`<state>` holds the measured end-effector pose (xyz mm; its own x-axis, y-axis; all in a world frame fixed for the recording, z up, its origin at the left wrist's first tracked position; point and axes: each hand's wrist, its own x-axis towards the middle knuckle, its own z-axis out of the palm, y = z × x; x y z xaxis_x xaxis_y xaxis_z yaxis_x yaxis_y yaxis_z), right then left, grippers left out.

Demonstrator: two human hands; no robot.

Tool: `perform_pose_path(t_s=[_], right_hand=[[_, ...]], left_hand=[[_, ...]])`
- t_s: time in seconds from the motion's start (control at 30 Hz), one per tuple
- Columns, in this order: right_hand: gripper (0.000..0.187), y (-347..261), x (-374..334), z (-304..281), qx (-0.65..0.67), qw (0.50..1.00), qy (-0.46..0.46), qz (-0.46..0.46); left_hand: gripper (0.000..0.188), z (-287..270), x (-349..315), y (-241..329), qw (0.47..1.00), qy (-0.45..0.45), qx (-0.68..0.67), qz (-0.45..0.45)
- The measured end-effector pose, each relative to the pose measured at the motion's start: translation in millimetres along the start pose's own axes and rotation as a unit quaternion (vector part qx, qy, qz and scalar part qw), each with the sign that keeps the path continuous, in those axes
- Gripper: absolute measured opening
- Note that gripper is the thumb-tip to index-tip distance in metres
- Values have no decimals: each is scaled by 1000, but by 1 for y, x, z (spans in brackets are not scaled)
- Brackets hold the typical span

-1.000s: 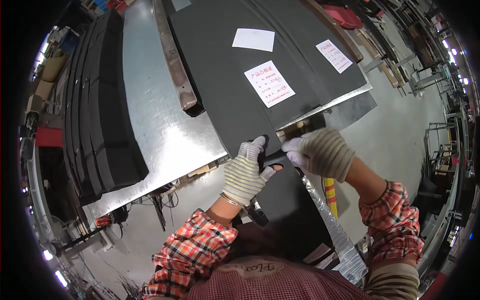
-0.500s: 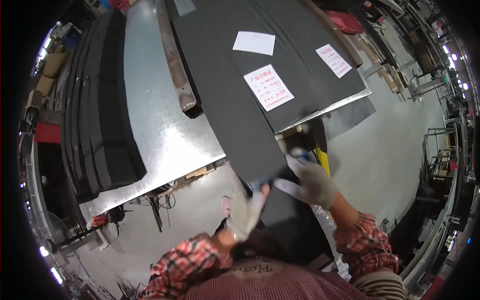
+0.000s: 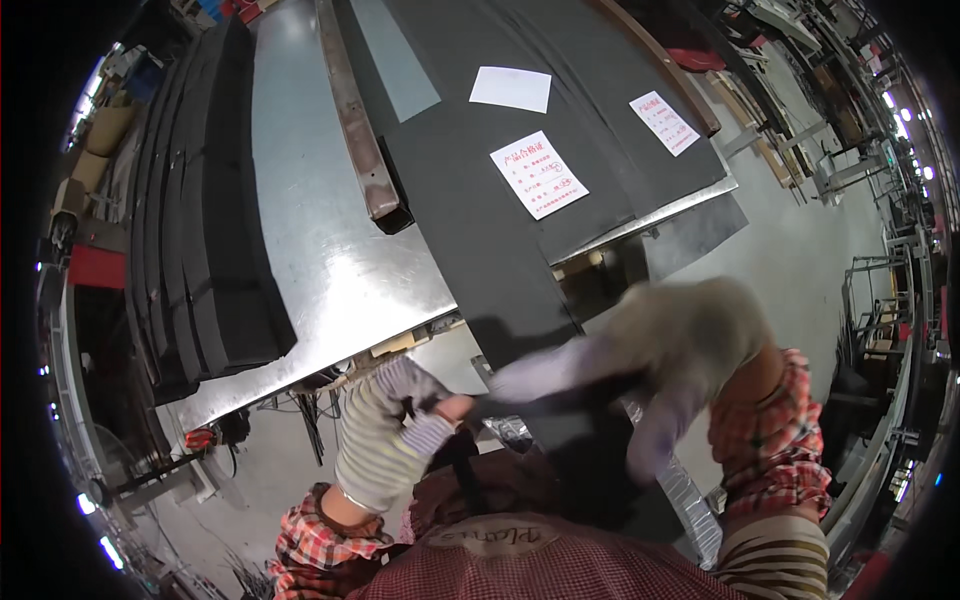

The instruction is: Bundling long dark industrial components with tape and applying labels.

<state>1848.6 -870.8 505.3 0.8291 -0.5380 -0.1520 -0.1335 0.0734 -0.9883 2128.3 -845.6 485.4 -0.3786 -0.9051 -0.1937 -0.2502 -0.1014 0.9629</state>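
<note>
A long dark grey strip of sheet material (image 3: 465, 240) runs from the table toward my body. My left hand (image 3: 385, 430), in a striped glove with a bare thumb tip, is curled closed beside the strip's near left edge. What its fingers grip, if anything, is hidden. Above the strip's near end is my right hand (image 3: 680, 345), gloved and slightly blurred, its fingers stretched to the left and its thumb apart. I see nothing held in it. Black material (image 3: 590, 450) lies below, between my hands and my body.
Sheets on the metal table (image 3: 330, 270) carry a blank white card (image 3: 511, 89) and two printed labels (image 3: 540, 175) (image 3: 664, 124). Brown metal bars (image 3: 358, 130) (image 3: 665, 60) flank them. Folded black pieces (image 3: 215, 220) are stacked at left. Crinkled clear plastic (image 3: 690, 500) lies near my right arm.
My left hand has moved left and curled. My right hand has risen and come closer, its fingers reaching left. The strip has shifted, baring a pale band near the table's far end.
</note>
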Motion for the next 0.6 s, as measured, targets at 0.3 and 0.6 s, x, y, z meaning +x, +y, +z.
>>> perform_pose_path(t_s=[0.3,0.6], right_hand=[[44,330,-29,-1,6,969,238,63],[95,80,50,97,-267,826,430,248]], left_hand=[[40,86,48,-200,958,-59,-262,-101],[53,70,36,-225,925,-125,-310,-182]])
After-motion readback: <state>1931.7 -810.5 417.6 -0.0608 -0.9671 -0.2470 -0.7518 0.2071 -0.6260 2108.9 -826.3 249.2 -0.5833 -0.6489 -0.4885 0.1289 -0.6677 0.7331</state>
